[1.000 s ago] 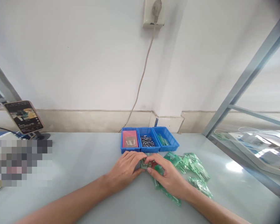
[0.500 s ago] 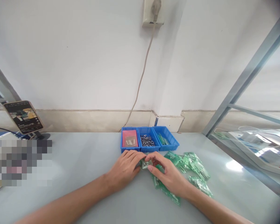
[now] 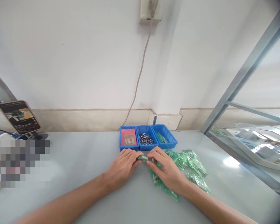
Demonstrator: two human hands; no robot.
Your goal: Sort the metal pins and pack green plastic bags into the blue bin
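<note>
Between my two hands is a small green plastic bag (image 3: 143,158), pinched at both ends. My left hand (image 3: 122,166) is closed on its left end, and my right hand (image 3: 166,171) grips the right end between thumb and fingers. What the bag contains is too small to make out. More green plastic bags (image 3: 189,161) with small parts lie flat to the right, some partly under my right hand. Just behind my hands stand three joined blue bins: the left one (image 3: 119,140) holds a pink sheet and a small clear packet, the middle one (image 3: 149,127) metal screws, the right one (image 3: 171,137) thin green pieces.
A phone (image 3: 20,117) on a stand shows a video at the left, beside a blurred-out area. A cable (image 3: 140,74) hangs from the wall socket down behind the table (image 3: 84,161). At right is a metal frame (image 3: 224,102) with white devices behind it.
The bag between my hands has been drawn out flatter and narrower, with both hands still on it. My view has shifted slightly.
</note>
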